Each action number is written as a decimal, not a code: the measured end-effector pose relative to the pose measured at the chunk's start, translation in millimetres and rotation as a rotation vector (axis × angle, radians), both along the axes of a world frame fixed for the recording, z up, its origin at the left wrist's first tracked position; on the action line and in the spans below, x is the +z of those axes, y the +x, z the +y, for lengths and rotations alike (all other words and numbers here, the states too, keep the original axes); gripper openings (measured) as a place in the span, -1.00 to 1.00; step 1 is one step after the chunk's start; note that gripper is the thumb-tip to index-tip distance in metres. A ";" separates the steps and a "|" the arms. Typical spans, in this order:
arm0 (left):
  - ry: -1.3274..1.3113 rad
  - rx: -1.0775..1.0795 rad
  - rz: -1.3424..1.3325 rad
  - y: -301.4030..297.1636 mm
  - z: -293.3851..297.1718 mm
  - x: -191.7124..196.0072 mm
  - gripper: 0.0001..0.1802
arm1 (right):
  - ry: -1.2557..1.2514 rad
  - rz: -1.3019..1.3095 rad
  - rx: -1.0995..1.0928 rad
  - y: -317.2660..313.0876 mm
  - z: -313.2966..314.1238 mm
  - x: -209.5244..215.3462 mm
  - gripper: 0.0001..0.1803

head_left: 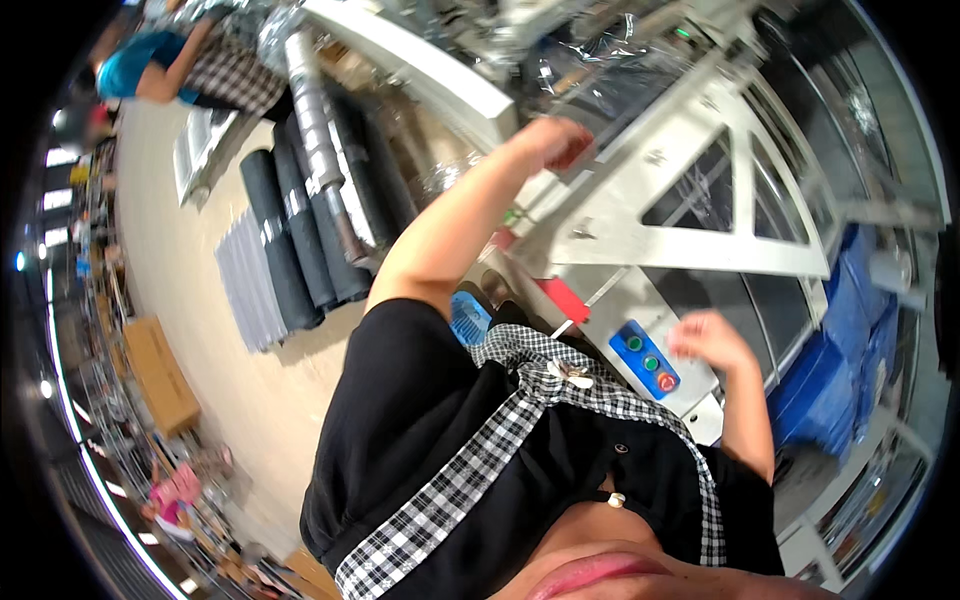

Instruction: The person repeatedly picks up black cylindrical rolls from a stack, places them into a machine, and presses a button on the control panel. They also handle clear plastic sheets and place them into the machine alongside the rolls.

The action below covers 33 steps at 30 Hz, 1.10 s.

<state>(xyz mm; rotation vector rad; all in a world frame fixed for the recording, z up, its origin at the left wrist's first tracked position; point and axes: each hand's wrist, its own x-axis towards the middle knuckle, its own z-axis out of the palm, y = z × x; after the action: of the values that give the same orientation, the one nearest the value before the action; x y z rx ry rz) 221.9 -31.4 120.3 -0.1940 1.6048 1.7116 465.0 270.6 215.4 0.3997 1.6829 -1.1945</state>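
Reaching left hand (555,140) clenched onto white machine frame (700,215); right hand (708,338) released, hovering just beside button panel (645,360), no button pressed yet.

Blur, cut-offs and hidden parts around the machine

The left hand (553,142) is smeared by motion, so its fingers and whatever they touch cannot be told. The right hand (708,338) is blurred too, its grip unclear beside the blue panel (645,360) of 3 buttons. The person's black top (420,440) hides the machine's near edge, and the far person (150,65) is cut off by the rim.
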 end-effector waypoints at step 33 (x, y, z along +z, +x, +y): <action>-1.167 0.523 -0.388 76.9 -596.6 -347.5 0.18 | 0.256 1.212 0.354 -167.2 -611.1 -144.6 0.02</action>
<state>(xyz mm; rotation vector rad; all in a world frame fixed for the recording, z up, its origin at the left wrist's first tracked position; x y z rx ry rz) 298.8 -628.0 -227.1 -1.5034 2.1406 0.7390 297.9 -340.4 70.8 -0.6087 2.7808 -0.9739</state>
